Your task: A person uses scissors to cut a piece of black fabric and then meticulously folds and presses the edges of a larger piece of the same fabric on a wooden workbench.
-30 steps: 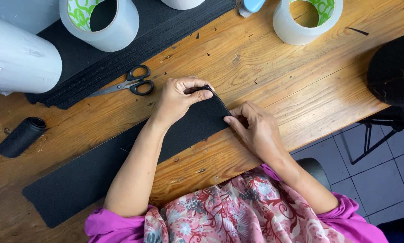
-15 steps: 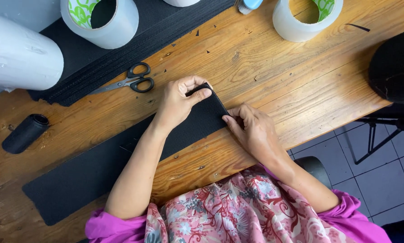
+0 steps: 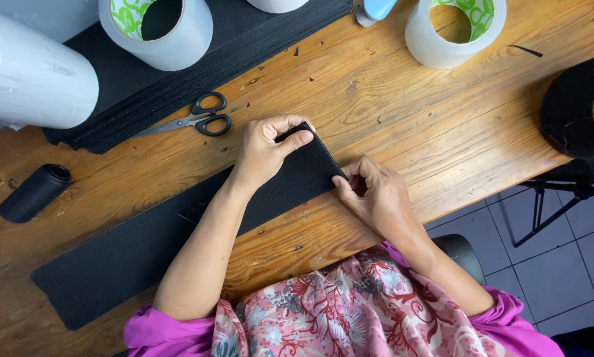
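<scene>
A long black fabric strip (image 3: 131, 254) lies diagonally across the wooden table (image 3: 402, 119). My left hand (image 3: 267, 149) pinches the strip's far right corner between thumb and fingers. My right hand (image 3: 373, 192) grips the near right corner of the same end, fingers curled on its edge. The strip's right end is slightly lifted between both hands.
Black-handled scissors (image 3: 191, 119) lie just left of my left hand, by a stack of black fabric (image 3: 178, 82). Two tape rolls (image 3: 157, 30) (image 3: 454, 30), a white cylinder (image 3: 29, 76) and a small black roll (image 3: 34, 192) stand around. A dark object (image 3: 578, 109) sits at the right edge.
Both hands stay on the strip's right end. My left hand's fingers have shifted slightly along the far corner; the strip has barely moved.
</scene>
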